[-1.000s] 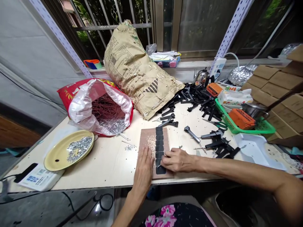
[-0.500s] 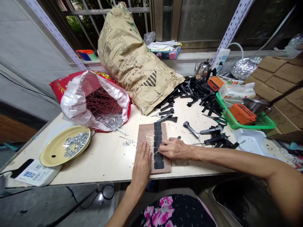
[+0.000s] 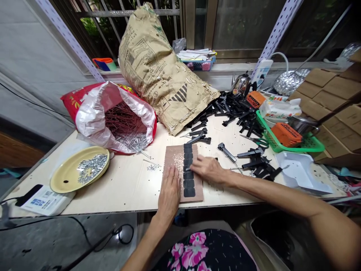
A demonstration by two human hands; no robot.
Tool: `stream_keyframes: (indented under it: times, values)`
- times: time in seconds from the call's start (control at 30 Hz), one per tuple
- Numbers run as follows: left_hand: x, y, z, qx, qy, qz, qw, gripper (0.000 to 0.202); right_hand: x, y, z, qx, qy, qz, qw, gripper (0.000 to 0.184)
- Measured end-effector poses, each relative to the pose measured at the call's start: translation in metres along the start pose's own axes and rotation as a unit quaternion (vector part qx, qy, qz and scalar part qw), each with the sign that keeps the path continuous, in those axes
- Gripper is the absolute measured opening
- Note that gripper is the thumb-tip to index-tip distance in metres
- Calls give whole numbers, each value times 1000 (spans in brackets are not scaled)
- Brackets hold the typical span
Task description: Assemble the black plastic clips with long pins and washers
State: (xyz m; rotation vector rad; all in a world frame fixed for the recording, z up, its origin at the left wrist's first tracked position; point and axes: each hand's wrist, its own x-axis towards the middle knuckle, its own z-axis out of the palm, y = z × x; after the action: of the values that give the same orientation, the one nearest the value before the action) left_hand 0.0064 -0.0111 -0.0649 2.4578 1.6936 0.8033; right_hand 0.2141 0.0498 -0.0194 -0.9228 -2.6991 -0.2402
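Note:
A brown board (image 3: 171,160) lies near the table's front edge, with pale specks scattered on it. Down its right part runs a column of black rounded pads (image 3: 189,183). My left hand (image 3: 169,188) rests flat on the board's left side, fingers stretched out and close together. Over the middle of the pads, my right hand (image 3: 208,169) has its fingers bent and drawn together, the tips on the column. What those fingers hold, if anything, is hidden. Several black plastic parts with metal pins (image 3: 227,153) lie to the right of the board.
A red and white bag of nails (image 3: 124,124) and a yellow plate of small metal pieces (image 3: 60,184) stand left. Behind are a paper sack (image 3: 158,75) and a pile of black parts (image 3: 242,113). A green basket (image 3: 310,146) and white tray (image 3: 296,171) are right.
My right hand has shifted slightly up along the pads, its fingers more bent over. My left hand stays flat on the board. The whole view has moved a little.

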Motion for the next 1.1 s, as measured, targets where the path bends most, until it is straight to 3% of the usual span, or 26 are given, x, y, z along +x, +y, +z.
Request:
stream_keyframes:
  times: [0.07, 0.2, 0.23, 0.33, 0.4, 0.47, 0.53, 0.63, 0.8, 0.93, 1.0, 1.1]
  values:
    - [-1, -1, 1, 0, 4, -1, 1000, 41, 4, -5, -4, 8, -4, 40, 999, 21]
    - [-2, -4, 5, 1, 15, -2, 1000, 42, -11, -14, -23, 56, -21, -105, 993, 24]
    - [-3, -5, 6, -2, 17, -3, 1000, 43, -18, -10, -30, 53, -26, -92, 994, 23]
    - [-5, -7, 8, -8, 22, -11, 1000, 44, -38, 26, -55, 14, -67, 54, 996, 19]
    - [-6, -6, 10, -8, 22, -18, 1000, 44, -41, 56, -70, -5, -111, 88, 990, 14]
    - [-7, -3, 11, -12, 21, -27, 999, 45, -30, 78, -75, -18, -111, 96, 989, 16]
    - [-7, 1, 7, -23, 21, -29, 999, 45, -7, 88, -65, -29, -80, 95, 992, 21]
    - [-2, -1, -15, -52, 27, -21, 998, 42, 37, 90, -27, -43, -51, 60, 996, 20]
    - [13, -44, -70, 13, 123, -118, 985, 28, 85, 96, 30, -52, -80, -56, 994, 14]
    - [20, -80, -86, 50, 45, -147, 987, 26, 95, 105, 41, -51, -98, -86, 990, 16]
    - [21, -86, -83, 47, 0, -141, 989, 26, 93, 106, 41, -61, -98, -59, 992, 17]
    - [22, -84, -75, 60, -22, -142, 988, 25, 85, 104, 37, -76, -53, 10, 996, 18]
